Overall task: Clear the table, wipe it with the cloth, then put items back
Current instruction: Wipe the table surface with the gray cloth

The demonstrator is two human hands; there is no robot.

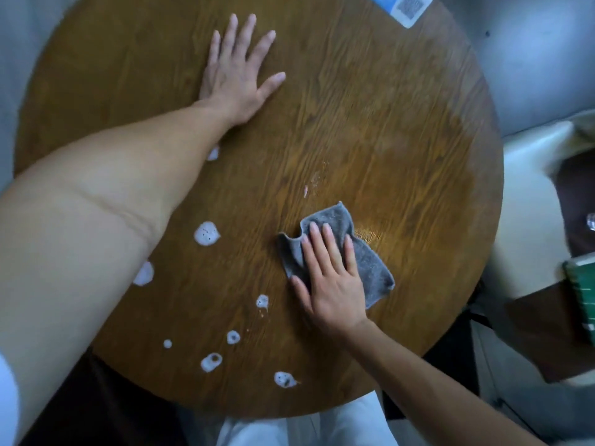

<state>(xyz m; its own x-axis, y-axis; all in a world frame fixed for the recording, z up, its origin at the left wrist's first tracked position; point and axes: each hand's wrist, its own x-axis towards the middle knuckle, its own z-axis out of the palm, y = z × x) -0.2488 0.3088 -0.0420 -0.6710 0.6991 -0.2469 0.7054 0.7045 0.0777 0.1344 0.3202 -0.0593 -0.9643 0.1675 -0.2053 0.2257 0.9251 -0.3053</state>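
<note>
A round wooden table (402, 130) fills the view. My right hand (331, 278) lies flat on a grey cloth (370, 262), pressing it against the tabletop right of centre. My left hand (238, 69) rests flat on the far side of the table, fingers spread, holding nothing. Several white foam blobs (206, 233) dot the near left part of the wood, some partly hidden under my left forearm. The wood right of the cloth looks wet and glossy.
A white and blue sticker (409, 8) with a code sits at the table's far right edge. A pale seat (521, 201) stands to the right, with a green book (582, 284) and a dark brown surface (544, 336) beside it.
</note>
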